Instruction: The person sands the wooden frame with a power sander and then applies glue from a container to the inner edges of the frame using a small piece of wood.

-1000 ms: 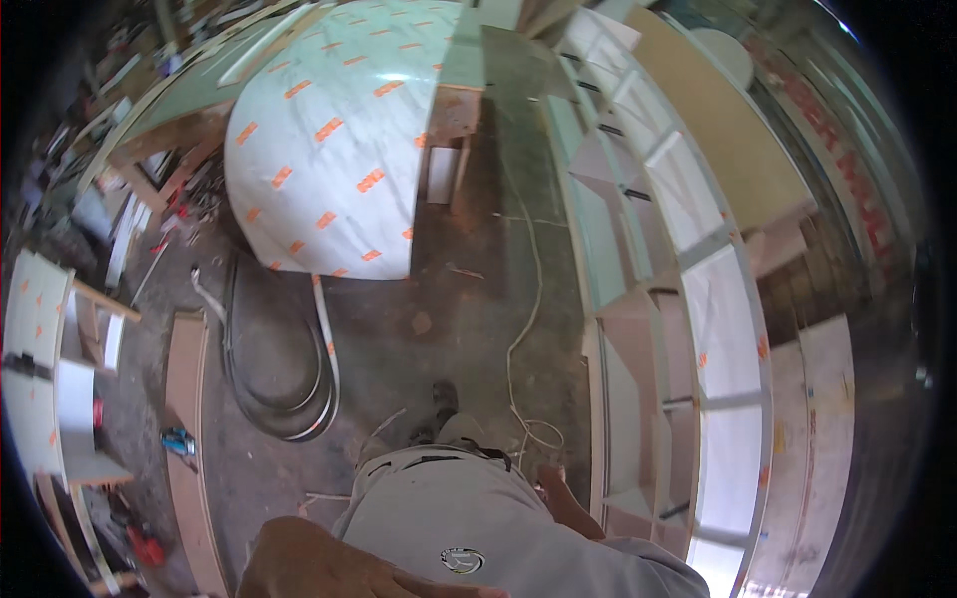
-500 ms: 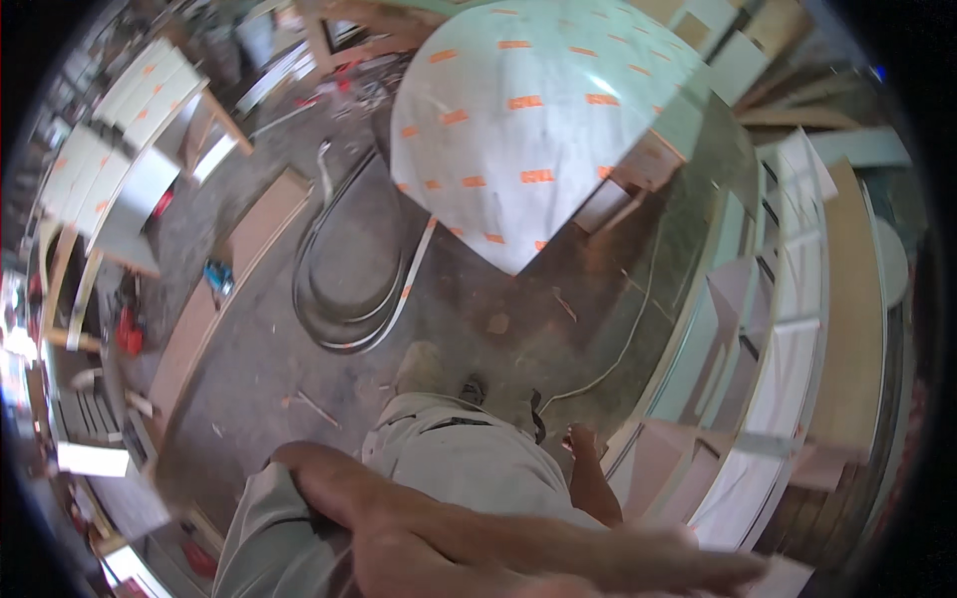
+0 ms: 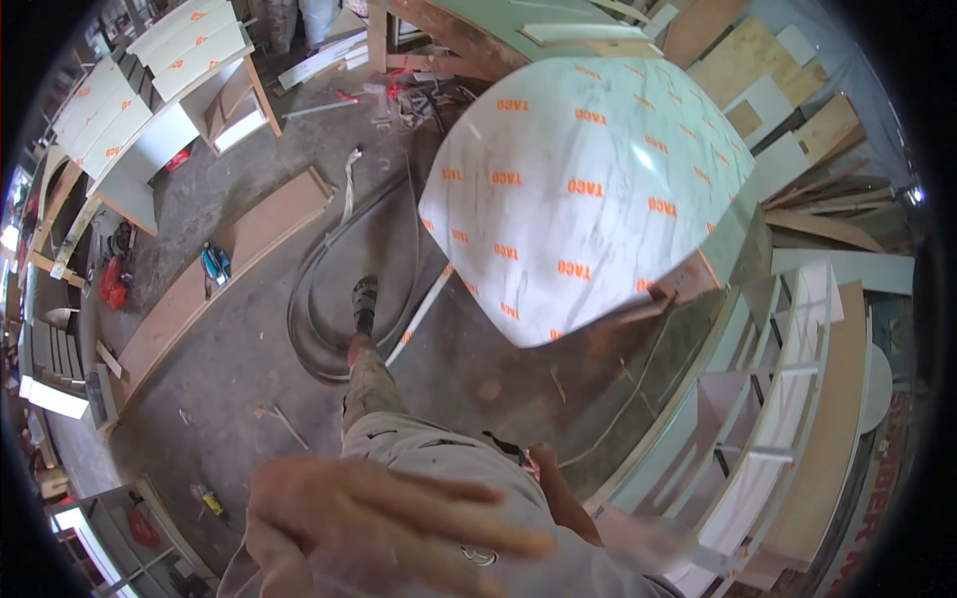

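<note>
Two bare hands lie in my remote view, with the marbled panel (image 3: pixel 583 189), a single white sheet with orange marks, taken as landmark. The left hand (image 3: pixel 344 513), on the near side of the panel, is blurred by motion; its fingers are spread apart above one grey shirt (image 3: pixel 568 570), and I cannot tell whether they touch it. The right hand (image 3: pixel 541 461), also on the panel's near side, is small and partly hidden; I cannot tell whether its fingers are together or clamped on the dark strap-like item (image 3: pixel 504 445) beside it. One shelving unit (image 3: pixel 768 429) of several bays, the large thing nearest the right hand, extends to the near right of the panel, with one long tan board (image 3: pixel 835 399) along its outer side.

To the panel's near left, I count one dark coil (image 3: pixel 295 334) on the floor and one sandalled foot (image 3: pixel 365 299) seen within its outline. Farther left of the panel are one brown plank (image 3: pixel 269 219), one blue tool (image 3: pixel 215 264) lying on it, one red item (image 3: pixel 115 286) and two orange-marked white tops (image 3: pixel 189 45).
</note>
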A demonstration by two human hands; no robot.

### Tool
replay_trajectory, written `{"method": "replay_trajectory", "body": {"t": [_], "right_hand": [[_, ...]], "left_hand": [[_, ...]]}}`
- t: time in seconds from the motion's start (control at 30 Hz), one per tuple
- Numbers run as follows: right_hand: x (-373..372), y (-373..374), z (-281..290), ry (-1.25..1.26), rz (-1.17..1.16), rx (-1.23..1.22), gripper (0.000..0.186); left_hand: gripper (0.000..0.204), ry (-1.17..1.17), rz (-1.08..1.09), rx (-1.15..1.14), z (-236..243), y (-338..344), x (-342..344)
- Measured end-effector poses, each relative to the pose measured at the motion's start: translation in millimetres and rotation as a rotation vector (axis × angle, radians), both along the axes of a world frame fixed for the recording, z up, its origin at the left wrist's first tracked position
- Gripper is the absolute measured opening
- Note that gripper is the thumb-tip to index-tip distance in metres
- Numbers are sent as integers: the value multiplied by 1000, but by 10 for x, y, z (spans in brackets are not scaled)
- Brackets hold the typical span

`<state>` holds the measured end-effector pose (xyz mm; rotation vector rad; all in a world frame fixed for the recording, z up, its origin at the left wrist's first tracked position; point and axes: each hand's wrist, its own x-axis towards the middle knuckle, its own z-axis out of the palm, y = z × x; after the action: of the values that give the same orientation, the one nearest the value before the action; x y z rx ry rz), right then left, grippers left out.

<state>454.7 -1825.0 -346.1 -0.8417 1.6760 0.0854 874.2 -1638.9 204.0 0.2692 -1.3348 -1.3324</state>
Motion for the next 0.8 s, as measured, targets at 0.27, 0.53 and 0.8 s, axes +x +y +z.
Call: {"method": "replay_trajectory", "body": {"t": [0.27,0.53,0.8], "right_hand": [[1990,-705,-29,-4,-170,-55,18],[5006,-1608,807,-65,74,-180,24],[6528,-2411,664,-12,250,-64,27]], "left_hand": [[71,343,211,-4,-65,-977,2213],[75,721,-37,-456,260,-1732,3850],[58,815,-59,-425,203,-2295,5121]]}}
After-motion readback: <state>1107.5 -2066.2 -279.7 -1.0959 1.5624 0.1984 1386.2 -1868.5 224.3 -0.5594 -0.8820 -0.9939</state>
